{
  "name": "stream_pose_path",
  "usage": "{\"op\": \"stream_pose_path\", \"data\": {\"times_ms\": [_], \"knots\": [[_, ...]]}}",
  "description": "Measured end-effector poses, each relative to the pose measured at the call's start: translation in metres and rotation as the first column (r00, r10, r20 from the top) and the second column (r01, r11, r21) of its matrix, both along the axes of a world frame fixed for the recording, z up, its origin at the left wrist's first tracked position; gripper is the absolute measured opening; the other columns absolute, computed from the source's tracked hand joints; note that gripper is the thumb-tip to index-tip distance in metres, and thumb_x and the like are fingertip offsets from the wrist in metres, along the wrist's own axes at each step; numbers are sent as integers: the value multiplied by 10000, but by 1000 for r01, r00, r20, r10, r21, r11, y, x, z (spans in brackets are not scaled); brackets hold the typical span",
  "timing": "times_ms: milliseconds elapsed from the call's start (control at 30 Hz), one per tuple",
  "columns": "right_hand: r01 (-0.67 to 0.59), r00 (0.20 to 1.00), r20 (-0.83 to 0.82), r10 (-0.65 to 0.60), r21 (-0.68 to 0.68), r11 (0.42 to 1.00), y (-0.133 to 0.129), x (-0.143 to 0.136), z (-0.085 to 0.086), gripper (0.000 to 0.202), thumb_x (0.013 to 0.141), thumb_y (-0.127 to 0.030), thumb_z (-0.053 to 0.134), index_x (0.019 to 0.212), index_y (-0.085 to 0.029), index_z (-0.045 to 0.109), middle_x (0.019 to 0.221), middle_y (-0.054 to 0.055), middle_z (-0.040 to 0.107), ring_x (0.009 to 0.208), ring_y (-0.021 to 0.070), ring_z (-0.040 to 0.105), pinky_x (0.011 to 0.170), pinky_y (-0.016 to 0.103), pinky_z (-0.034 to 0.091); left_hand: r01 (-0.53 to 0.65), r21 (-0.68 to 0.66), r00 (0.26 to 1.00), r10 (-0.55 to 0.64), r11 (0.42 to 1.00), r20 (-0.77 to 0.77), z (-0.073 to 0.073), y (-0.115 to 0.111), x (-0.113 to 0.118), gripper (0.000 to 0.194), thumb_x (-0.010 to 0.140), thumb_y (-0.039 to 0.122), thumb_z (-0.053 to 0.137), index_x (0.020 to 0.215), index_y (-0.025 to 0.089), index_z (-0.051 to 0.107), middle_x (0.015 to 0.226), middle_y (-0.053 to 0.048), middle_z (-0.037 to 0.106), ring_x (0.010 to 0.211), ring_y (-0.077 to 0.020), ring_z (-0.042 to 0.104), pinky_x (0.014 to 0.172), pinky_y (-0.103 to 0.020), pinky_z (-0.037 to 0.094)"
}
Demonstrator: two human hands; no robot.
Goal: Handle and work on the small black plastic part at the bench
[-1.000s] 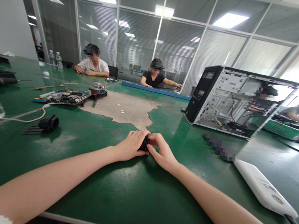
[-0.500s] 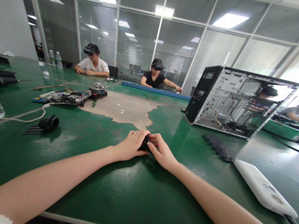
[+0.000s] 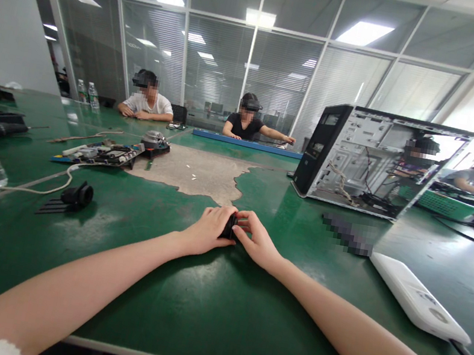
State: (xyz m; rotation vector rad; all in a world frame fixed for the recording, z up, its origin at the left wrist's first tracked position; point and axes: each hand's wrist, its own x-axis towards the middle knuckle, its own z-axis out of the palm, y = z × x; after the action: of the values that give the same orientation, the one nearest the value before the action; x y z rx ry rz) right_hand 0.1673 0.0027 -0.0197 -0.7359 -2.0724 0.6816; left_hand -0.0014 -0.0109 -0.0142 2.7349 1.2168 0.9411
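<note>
Part, small & black, is sitting between both hands, just above or on the green desk, near the middle & below the bare brownish patch; contact w/ the desk isn't showing, hands are hiding it. Left grip is closing round it from the left, fingers over the top, thumb beneath, palm side hidden. Right grip is half curling, thumb & fingertips coming up to the part's right side; how firmly they're pressing, can't tell.

Handling, prob.: the part is looking like light, stiff plastic, a bit smooth, so maybe slipping if pinched at an edge; any thin bits would be the fragile spots. Best hold is likely being the thick body w/ the left, leaving the right fingertips free on the exposed side.

Vs. the frame 1 sec ago: right fingers are sitting slightly straighter & the thumb is lying a touch higher; left grip & part are looking abt the same. Across the desk, the co-worker in black is reaching an arm farther out to the side of the view. Finned black piece, circuit board, PC case & white device are staying put.
</note>
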Motion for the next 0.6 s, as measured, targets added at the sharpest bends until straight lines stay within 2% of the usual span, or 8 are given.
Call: {"op": "stream_pose_path", "data": {"times_ms": [167, 367, 600], "knots": [[-31, 999, 29, 31, -4, 1000, -2, 1, 2, 176, 811, -241, 430, 981, -200, 417, 924, 40, 502, 824, 137, 548, 749, 320, 485, -5, 7, 1000, 5, 1000, -9, 0, 0, 0, 604, 691, 327, 618, 1163, 208, 260, 1131, -89, 446, 1058, -243, 425, 858, -397, 315], [36, 999, 8, -38, 150, 988, -4, 0, 4, 102, 801, -217, 441, 895, -204, 481, 972, 58, 482, 930, 164, 500, 820, 347, 450, -1, 13, 1000, 1, 1000, -9, 0, 0, 0, 600, 688, 332, 621, 1155, 207, 265, 1126, -86, 447, 1050, -239, 426, 857, -389, 315], [18, 1000, -24, -18, 12, 1000, -1, -1, 2, 222, 794, -228, 453, 1010, -194, 416, 997, 66, 497, 934, 159, 518, 794, 334, 468, -4, 3, 1000, 4, 1000, -8, 0, 1, 0, 611, 681, 321, 631, 1157, 211, 262, 1118, -84, 451, 1040, -242, 431, 852, -392, 317]]}}
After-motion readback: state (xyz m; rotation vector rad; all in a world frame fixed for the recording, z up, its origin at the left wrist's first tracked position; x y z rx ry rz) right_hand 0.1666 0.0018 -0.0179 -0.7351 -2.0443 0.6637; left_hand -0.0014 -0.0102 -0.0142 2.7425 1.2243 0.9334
